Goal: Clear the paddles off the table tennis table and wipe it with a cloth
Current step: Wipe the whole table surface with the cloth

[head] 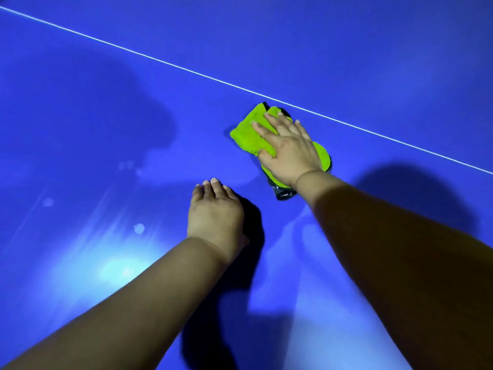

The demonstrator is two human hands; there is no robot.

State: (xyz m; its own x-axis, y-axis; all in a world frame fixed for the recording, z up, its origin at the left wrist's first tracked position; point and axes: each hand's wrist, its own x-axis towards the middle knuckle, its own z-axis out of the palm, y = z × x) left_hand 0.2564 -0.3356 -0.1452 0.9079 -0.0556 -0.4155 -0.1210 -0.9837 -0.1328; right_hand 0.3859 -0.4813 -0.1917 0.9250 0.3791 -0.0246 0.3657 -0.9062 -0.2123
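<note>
Right hand (pixel 289 150), fingers flat, presses the green cloth (pixel 249 136) onto the table tennis table (pixel 80 102) beside its white line (pixel 149 57); left hand (pixel 214 212) rests empty. Folded cloth may bunch, leaving streaks.

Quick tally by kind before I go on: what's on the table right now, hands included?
Cloth: 1, green, under the right hand
Hands: 2, left hand and right hand, both flat on the table
Paddles: 0 in view
Total: 3
</note>
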